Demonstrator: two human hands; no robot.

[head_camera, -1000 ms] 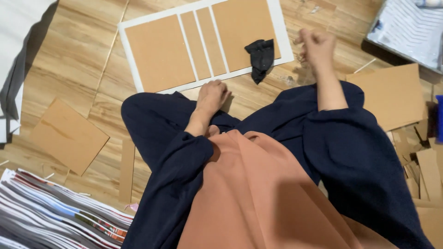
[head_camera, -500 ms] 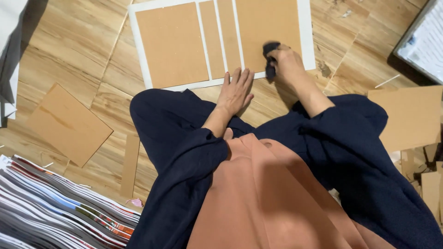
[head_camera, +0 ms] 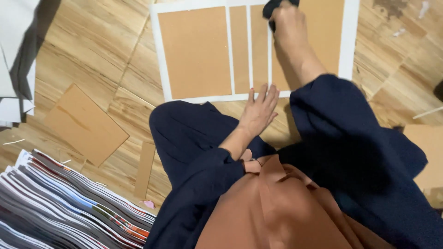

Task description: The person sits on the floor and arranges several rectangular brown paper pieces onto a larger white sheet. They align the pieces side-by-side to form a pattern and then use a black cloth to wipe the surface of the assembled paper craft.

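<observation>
Nearest the camera, a rust-coloured cloth (head_camera: 277,207) lies over the lap, between dark blue sleeves (head_camera: 203,184). At the lower left corner a fanned stack of printed sheets (head_camera: 60,203) spreads over the wooden floor (head_camera: 92,41), with a narrow card strip (head_camera: 144,168) just beside its upper edge and a loose brown card (head_camera: 85,123) a little farther out; bare planks lie between them. The left hand (head_camera: 260,110) rests flat with fingers spread and straight, holding nothing, its fingertips touching the near edge of the white sheet (head_camera: 157,50). On that sheet lie four brown card panels (head_camera: 196,50), a wide one, two slim ones and another wide one, with thin white gaps between and a white margin around. Farther out, the right hand (head_camera: 288,25) presses down on a black rag (head_camera: 272,7) over the right panel, near the sheet's far edge; its fingers curl over the rag. Right of the sheet, open floor runs to another brown card (head_camera: 427,157) at the frame edge.
</observation>
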